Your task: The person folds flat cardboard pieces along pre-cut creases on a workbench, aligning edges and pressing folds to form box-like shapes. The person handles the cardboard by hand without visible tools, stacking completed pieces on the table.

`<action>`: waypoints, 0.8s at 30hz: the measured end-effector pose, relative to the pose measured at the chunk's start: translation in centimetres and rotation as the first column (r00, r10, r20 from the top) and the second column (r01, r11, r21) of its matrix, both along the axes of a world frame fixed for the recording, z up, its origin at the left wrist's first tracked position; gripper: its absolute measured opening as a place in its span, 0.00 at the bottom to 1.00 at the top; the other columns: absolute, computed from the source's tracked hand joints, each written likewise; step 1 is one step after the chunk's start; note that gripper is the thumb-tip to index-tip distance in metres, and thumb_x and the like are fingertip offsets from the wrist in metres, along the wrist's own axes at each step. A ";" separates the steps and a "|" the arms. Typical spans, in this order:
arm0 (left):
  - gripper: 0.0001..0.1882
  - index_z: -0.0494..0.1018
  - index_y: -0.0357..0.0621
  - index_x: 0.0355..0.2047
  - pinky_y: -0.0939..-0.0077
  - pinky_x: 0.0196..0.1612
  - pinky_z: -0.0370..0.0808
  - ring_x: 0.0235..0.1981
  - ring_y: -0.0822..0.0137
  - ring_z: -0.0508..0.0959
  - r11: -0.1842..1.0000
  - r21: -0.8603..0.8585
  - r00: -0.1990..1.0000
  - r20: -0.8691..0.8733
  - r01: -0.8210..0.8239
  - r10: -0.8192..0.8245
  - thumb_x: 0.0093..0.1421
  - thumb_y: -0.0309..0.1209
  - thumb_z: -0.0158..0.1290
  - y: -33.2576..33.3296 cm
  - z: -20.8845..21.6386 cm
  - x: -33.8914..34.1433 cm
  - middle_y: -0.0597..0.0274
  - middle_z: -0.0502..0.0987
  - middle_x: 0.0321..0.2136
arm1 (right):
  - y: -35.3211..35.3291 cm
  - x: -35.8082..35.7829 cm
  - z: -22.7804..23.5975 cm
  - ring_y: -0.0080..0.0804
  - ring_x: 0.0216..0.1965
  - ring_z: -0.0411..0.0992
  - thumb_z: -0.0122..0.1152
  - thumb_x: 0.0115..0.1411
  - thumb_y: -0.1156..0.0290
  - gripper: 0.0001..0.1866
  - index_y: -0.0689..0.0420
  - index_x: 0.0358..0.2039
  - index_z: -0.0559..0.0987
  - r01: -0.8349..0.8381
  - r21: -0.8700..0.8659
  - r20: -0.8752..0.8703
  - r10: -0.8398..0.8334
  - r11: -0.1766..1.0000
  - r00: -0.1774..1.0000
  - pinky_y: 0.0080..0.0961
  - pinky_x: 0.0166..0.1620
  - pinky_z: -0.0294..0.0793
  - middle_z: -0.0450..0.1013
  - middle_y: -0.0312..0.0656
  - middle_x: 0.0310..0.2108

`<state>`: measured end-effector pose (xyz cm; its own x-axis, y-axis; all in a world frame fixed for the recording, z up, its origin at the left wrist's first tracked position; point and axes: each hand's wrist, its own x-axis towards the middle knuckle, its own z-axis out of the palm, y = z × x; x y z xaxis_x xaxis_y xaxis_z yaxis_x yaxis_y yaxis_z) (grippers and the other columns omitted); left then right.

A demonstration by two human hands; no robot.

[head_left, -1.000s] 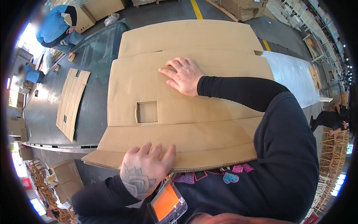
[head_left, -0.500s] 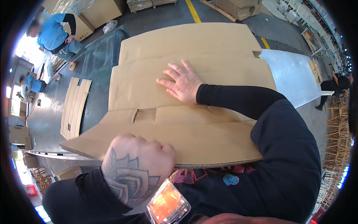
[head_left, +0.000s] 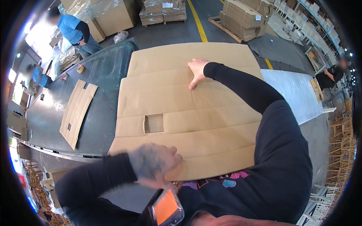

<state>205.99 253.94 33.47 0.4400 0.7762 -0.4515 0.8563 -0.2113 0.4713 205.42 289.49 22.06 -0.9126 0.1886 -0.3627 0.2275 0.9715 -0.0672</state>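
A large flat cardboard sheet [head_left: 188, 124] spans the dark table [head_left: 56, 113] under both hands, the right hand [head_left: 197, 69] pressing open-palmed on its far part, the blurred left hand [head_left: 154, 162] curled over its near edge

There is one view, taken from the person's head and looking steeply down and forward over the chest. It is a wide fisheye inside a dark round rim, so straight edges bow outward near the border. The cardboard [head_left: 188, 113] on the worktop [head_left: 102, 94] fills the middle at close range, within arm's reach. Both forearms enter from the lower edge, the left hand [head_left: 154, 164] nearest the lens and blurred, the right hand [head_left: 197, 69] farther out. The upper rim takes in the far floor [head_left: 181, 32] and stacked boxes [head_left: 245, 19]. No second view is present to share any of this.
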 end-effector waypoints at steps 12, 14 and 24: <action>0.45 0.47 0.48 0.74 0.44 0.73 0.46 0.75 0.55 0.48 0.774 0.579 0.954 -0.282 0.257 -0.106 0.67 0.65 0.36 14.1 -16.1 -7.9 0.58 0.49 0.74 | 4.8 -2.0 -2.5 0.46 0.52 0.76 0.81 0.29 0.33 0.59 0.66 0.52 0.74 0.147 -0.235 0.131 -0.118 0.961 0.984 0.37 0.53 0.75 0.76 0.53 0.50; 0.46 0.48 0.48 0.74 0.45 0.74 0.45 0.75 0.55 0.48 0.772 0.584 0.955 -0.280 0.250 -0.097 0.66 0.65 0.37 14.2 -16.2 -7.6 0.58 0.49 0.74 | 5.1 -2.4 -2.3 0.45 0.53 0.75 0.80 0.31 0.32 0.60 0.67 0.55 0.73 0.213 -0.305 0.208 -0.153 0.928 0.966 0.36 0.54 0.75 0.76 0.52 0.52; 0.46 0.48 0.49 0.74 0.45 0.74 0.43 0.75 0.56 0.46 0.795 0.556 0.961 -0.251 0.241 -0.117 0.65 0.64 0.39 14.9 -16.5 -7.8 0.58 0.48 0.75 | 2.9 1.0 -1.7 0.49 0.48 0.78 0.81 0.39 0.43 0.43 0.62 0.49 0.79 0.124 -0.259 -0.101 -0.154 0.958 0.983 0.38 0.51 0.76 0.79 0.54 0.45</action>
<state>198.24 268.80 16.99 0.5496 0.8347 -0.0365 0.8353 -0.5482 0.0414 206.38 292.40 20.36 -0.9231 0.2337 -0.3055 0.3347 0.8793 -0.3388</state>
